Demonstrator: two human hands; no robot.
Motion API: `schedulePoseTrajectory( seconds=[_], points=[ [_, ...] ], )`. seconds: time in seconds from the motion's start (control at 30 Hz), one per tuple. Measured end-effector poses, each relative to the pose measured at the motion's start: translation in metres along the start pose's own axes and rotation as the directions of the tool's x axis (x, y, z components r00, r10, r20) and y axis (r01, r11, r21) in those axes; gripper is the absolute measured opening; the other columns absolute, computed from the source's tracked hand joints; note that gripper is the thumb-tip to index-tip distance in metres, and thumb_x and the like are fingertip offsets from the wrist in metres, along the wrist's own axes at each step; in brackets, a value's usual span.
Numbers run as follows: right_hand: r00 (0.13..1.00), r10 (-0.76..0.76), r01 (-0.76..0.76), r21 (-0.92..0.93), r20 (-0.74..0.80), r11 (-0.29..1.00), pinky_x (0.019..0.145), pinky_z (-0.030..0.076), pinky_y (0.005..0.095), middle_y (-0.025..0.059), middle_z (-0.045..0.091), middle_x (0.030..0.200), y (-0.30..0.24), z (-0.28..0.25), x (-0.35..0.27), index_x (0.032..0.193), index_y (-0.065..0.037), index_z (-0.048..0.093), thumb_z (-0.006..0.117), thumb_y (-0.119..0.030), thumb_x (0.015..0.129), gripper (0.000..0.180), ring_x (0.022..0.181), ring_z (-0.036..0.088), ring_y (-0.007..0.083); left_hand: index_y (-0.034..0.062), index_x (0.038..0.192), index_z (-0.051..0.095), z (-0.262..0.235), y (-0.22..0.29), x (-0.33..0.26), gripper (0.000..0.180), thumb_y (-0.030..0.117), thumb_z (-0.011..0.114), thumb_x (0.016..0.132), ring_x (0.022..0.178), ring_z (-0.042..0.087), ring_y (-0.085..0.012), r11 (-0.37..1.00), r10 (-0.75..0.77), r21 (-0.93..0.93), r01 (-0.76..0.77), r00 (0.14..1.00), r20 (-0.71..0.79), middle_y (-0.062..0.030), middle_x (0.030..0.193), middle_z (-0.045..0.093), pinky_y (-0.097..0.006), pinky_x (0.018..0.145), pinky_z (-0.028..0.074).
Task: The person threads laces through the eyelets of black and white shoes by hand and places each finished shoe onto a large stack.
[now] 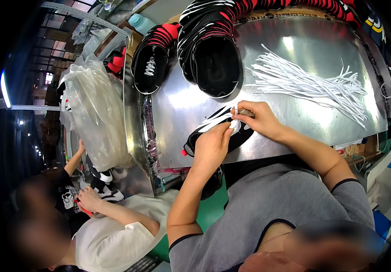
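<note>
Working at a broad, shiny metal worktop [322, 50], wearing a grey short-sleeved top [277, 195]. Sharing the left side with a co-worker in a white top [114, 245], and with a large bundle of clear plastic [96, 109] standing farther off. Facing stacked rows of black-and-red shoe uppers [216, 63], running along the far side from left toward right. Having a loose bundle of white laces [311, 86] lying on the right of the worktop. Handling a single black shoe [241, 139] at the near middle of the worktop, just nearer than the stacked rows. Laying the left hand [211, 145] over the shoe's left part, closing thumb and fingers in a pinch at its upper; being unable to tell whether gripping lace or edge. Holding the right hand [258, 117] at the shoe's far right side, closing the fingers round a small tool [247, 112] with a brownish handle, aiming its thin tip leftward. Showing a tiny red tab [184, 153] at the shoe's left end.
</note>
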State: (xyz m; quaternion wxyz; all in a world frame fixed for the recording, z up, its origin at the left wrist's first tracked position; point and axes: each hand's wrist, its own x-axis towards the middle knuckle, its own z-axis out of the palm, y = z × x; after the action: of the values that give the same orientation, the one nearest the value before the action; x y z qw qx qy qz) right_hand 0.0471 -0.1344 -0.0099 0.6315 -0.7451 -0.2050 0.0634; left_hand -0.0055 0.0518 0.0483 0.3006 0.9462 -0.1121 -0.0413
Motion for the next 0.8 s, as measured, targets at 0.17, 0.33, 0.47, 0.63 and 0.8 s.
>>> schedulePoseTrajectory(
  seconds=[0.17, 0.33, 0.47, 0.63, 0.8],
  points=[
    [1.0, -0.002, 0.003, 0.026, -0.028, 1.0, 0.069, 0.05, 0.0327, 0.0131, 0.07, 0.086, 0.011, 0.011, 0.007, 0.102, -0.003, 0.063, 0.067, -0.014, 0.088, 0.018, 0.076, 0.068, 0.0259, 0.0042, 0.092, 0.071, 0.01, -0.008, 0.02, 0.024, 0.028, 0.067, 0.089, 0.064, 0.065, -0.029, 0.995, -0.061, 0.085, 0.055, 0.996, 0.065, -0.0125, 0.071, 0.067, -0.036, 0.061, 0.049],
    [0.998, 0.054, -0.054, -0.014, -0.021, 0.998, 0.069, 0.049, 0.0365, 0.0172, 0.067, 0.096, 0.014, 0.001, -0.008, 0.109, -0.003, 0.055, 0.067, -0.019, 0.089, 0.028, 0.081, 0.067, 0.0293, 0.0065, 0.082, 0.069, 0.022, -0.012, 0.023, 0.024, 0.03, 0.066, 0.089, 0.06, 0.062, -0.032, 0.997, -0.07, 0.047, 0.068, 0.997, 0.028, -0.0127, 0.065, 0.064, -0.042, 0.055, 0.046],
    [0.987, 0.135, -0.126, -0.107, 0.084, 0.986, 0.07, 0.051, 0.0381, 0.0167, 0.069, 0.091, 0.004, -0.012, -0.034, 0.106, -0.003, 0.057, 0.065, -0.019, 0.09, 0.024, 0.08, 0.068, 0.0316, 0.0063, 0.08, 0.069, 0.024, -0.015, 0.019, 0.024, 0.029, 0.066, 0.088, 0.061, 0.062, -0.0322, 0.996, -0.094, 0.009, 0.094, 0.996, -0.008, -0.0127, 0.065, 0.064, -0.041, 0.056, 0.046],
    [0.985, 0.138, -0.127, -0.107, 0.103, 0.986, 0.069, 0.052, 0.0365, 0.0149, 0.07, 0.08, 0.003, -0.013, -0.042, 0.099, -0.002, 0.063, 0.066, -0.017, 0.089, 0.018, 0.075, 0.069, 0.0308, 0.0038, 0.083, 0.069, 0.024, -0.016, 0.02, 0.026, 0.029, 0.068, 0.087, 0.058, 0.061, -0.0261, 0.991, -0.108, 0.073, 0.108, 0.994, 0.0, -0.0111, 0.067, 0.064, -0.034, 0.057, 0.046],
    [0.98, 0.154, -0.136, -0.139, 0.126, 0.981, 0.067, 0.052, 0.0372, 0.0151, 0.07, 0.079, 0.009, -0.011, -0.035, 0.098, -0.002, 0.064, 0.066, -0.016, 0.088, 0.017, 0.073, 0.069, 0.0311, 0.0034, 0.082, 0.068, 0.024, -0.015, 0.023, 0.024, 0.027, 0.068, 0.087, 0.057, 0.06, -0.0239, 0.995, -0.101, 0.02, 0.101, 0.995, -0.006, -0.0103, 0.064, 0.062, -0.034, 0.056, 0.045]
  ],
)
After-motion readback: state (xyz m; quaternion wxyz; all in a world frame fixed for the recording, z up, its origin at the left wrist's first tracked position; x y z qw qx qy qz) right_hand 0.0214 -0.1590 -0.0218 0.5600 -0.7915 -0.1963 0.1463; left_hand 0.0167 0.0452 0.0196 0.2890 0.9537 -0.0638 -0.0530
